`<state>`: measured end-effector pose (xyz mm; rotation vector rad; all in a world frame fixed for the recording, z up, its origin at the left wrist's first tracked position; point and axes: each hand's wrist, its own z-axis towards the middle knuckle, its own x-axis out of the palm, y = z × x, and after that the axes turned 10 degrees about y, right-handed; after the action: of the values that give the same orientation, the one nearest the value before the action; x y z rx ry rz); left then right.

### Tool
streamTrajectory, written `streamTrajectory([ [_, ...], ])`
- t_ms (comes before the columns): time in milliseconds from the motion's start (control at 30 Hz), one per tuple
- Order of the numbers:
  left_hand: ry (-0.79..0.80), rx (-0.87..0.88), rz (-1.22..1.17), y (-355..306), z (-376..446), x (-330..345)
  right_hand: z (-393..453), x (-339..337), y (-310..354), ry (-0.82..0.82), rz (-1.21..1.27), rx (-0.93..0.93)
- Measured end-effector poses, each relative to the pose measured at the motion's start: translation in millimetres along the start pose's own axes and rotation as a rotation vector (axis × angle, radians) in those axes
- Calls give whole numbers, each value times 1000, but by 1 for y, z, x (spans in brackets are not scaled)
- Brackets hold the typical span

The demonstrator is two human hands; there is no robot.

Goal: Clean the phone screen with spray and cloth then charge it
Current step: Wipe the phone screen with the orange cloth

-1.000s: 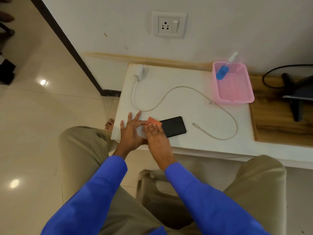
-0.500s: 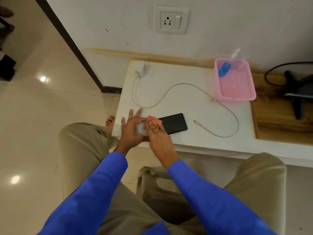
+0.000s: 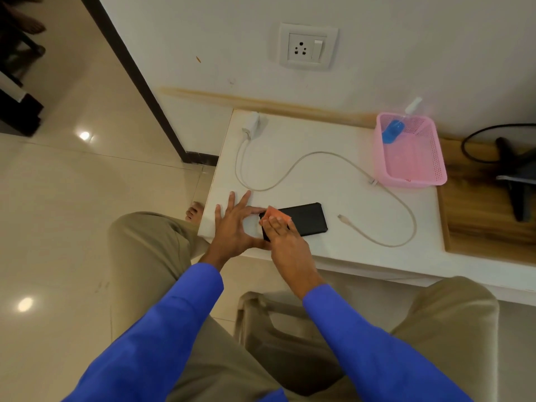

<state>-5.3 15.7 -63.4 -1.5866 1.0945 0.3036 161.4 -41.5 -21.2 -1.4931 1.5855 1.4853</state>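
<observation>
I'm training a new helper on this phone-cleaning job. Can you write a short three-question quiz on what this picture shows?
1. True or false: the charger cable's free plug is already in the phone.
2. Where is the spray bottle? A) in the right hand B) in the pink basket C) on the floor
3. Fill in: the right hand presses an orange ___ on the phone's left end, while the left hand steadies the phone on the white table.

Key: 1 false, the plug lies on the table, apart from the phone; 2 B; 3 cloth.

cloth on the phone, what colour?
Orange cloth, pressed on the black phone by the right hand; head view.
</observation>
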Motion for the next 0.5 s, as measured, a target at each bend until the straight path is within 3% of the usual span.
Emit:
streamTrajectory([
  [133, 3, -18, 24, 1, 2, 2, 17, -3, 9, 33, -36, 38],
  [500, 2, 1, 40, 1, 1, 2, -38, 19, -5, 26, -25, 21],
])
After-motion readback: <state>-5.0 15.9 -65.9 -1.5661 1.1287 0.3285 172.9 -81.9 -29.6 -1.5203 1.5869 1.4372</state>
